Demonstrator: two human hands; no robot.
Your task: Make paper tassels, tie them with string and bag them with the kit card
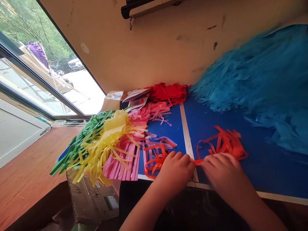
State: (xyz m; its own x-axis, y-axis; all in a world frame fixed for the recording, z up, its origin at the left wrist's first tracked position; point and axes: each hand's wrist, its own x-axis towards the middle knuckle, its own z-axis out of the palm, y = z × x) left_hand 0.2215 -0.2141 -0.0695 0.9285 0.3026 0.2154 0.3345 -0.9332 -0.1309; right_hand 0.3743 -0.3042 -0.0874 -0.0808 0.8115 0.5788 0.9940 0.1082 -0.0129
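Note:
An orange-red tissue paper tassel (229,144) lies across the front of the blue table, its fringed strips fanned out on both sides of my hands. My left hand (176,166) is closed around its middle on the left, with loose strips curling out beyond the fingers. My right hand (223,166) grips the same piece on the right. Between the two fists a short, narrow twisted stretch of the paper shows. The fingertips are mostly hidden under the hands.
Green (84,134), yellow (108,134) and pink fringed paper (125,157) lie at left. Red fringe (168,93) sits at the back, beside a booklet (138,98). A big blue fringe pile (260,77) covers the right. A cardboard box (93,199) stands below the table's left edge.

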